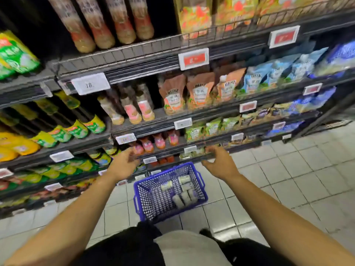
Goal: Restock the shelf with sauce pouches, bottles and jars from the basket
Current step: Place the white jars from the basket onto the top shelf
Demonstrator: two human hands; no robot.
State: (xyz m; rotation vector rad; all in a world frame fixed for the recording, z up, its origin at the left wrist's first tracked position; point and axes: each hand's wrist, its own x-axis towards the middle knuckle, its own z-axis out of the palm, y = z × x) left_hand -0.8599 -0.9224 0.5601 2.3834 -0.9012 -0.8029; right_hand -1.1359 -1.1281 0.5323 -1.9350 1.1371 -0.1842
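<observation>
A blue plastic basket (146, 194) stands on the tiled floor in front of the shelf, with several pale sauce packs (184, 196) lying in its right half. My left hand (124, 164) reaches forward above the basket's left side, fingers loosely spread, holding nothing. My right hand (221, 164) is stretched out above the basket's right side, fingers relaxed, also empty. Both hands hover in front of the lower shelf edge (169, 156). Brown and orange sauce pouches (199, 91) stand on the middle shelf; bottles (134, 106) lean beside them.
Green and yellow pouches (63, 131) fill the left bay. Blue pouches (278, 73) line the right of the middle shelf. Price tags (193, 58) hang on the shelf rails. Tiled floor (288, 179) stretches to the right. My legs (182, 248) are at the bottom.
</observation>
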